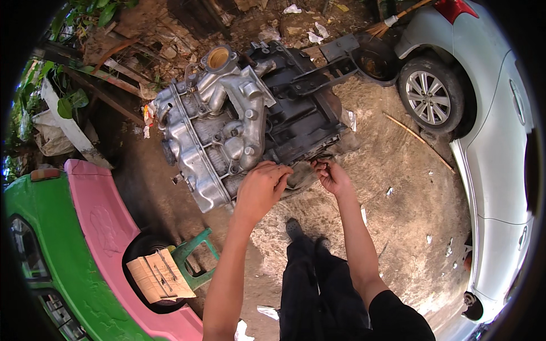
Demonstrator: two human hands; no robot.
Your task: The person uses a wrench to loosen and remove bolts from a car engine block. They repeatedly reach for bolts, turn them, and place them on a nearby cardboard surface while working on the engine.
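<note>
A large engine [205, 142], with silver cast-metal parts on its left and upper middle and black metal on its right, fills the upper middle of the head view. My left hand [264, 187] is at its lower edge with fingers bent; what they grip is hidden. My right hand [333, 177] is just to the right, by the black lower edge, its fingers curled in a pinch on something too small and dark to make out.
A silver car [489, 170] stands at the right, a green and pink vehicle [96, 227] at the lower left. Cardboard with tools [153, 273] rests beside a green stool [207, 244]. A stick [415, 136] and scraps lie on concrete; debris and plants border the back.
</note>
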